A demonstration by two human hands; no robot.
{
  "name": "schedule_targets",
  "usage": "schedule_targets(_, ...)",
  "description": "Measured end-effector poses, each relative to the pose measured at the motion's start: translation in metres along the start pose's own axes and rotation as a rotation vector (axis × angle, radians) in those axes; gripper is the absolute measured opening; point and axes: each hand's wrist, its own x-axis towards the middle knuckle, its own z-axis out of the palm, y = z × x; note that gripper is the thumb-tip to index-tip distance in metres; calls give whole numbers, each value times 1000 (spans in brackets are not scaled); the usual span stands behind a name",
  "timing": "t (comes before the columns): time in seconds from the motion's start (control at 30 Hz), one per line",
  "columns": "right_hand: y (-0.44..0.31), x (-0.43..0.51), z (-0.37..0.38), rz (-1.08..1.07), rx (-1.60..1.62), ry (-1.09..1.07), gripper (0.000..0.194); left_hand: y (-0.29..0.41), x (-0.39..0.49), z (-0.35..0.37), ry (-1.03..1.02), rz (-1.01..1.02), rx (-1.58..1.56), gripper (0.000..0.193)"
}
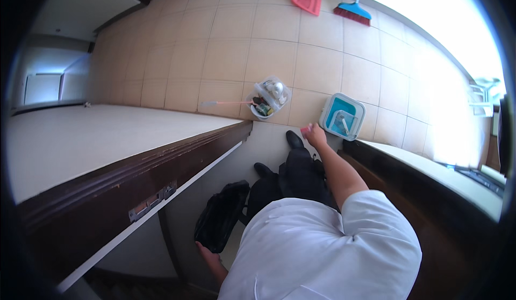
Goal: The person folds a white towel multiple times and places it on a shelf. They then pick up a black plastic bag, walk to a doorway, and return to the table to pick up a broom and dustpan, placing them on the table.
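Note:
My right hand [317,135] reaches forward over the doorway floor, holding a small pink item [305,131], too blurred to name. Just beyond and to the right of that hand stands a white-rimmed bucket [325,116] with a blue inside; a clear container [349,119] and a white-handled tool [344,123] rest in it. Down at my left side, my left hand [209,254] grips the near end of a black container [221,216], either a bag or a lined bin. Its contents cannot be made out.
A clear plastic caddy [282,83] of cleaning supplies sits on the tiles, with a pink-handled brush [227,103] jutting left. Against the far wall are a red dustpan [308,0] and a blue broom [353,12]. A dark wooden door frame [161,179] flanks me on the left.

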Motion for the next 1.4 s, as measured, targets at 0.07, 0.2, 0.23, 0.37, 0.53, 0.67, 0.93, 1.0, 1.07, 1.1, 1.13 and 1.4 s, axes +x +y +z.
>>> schedule_targets(0.07,-35,32,9,-140,-54,-52,45,-5,-31,0,37,-37,-38,71)
schedule_targets(0.2,-120,75,30,-385,-138,-262,44,-29,-81,13,124,48,-7,71)
schedule_targets(0.23,-138,79,35,-425,-111,-320,42,-37,-90,18,125,36,-18,71)
schedule_targets(0.37,-165,70,52,-554,-41,-503,40,-63,-109,35,294,-29,12,71)
schedule_targets(0.53,-108,57,70,-592,-259,-578,39,-88,-126,41,247,-38,-164,66)
schedule_targets(0.67,-72,53,84,-462,-609,-745,41,-104,-137,32,120,60,-447,61)
schedule_targets(0.93,-127,-14,139,-913,-553,-698,45,-146,-119,-9,-18,266,-643,56)
schedule_targets(1.0,-139,-36,161,-986,-561,-696,44,-167,-124,-35,50,333,-652,55)
schedule_targets(1.07,-144,-59,189,-964,-423,-890,43,-190,-136,-66,313,322,-609,55)
schedule_targets(1.1,-145,-67,204,-968,-471,-864,43,-198,-138,-83,419,281,-590,56)
schedule_targets(1.13,-139,-74,217,-1089,-456,-817,33,-208,-145,-103,467,324,-566,57)
schedule_targets(1.4,-72,-74,262,-309,-506,-1301,13,-229,-197,-224,823,362,-649,65)
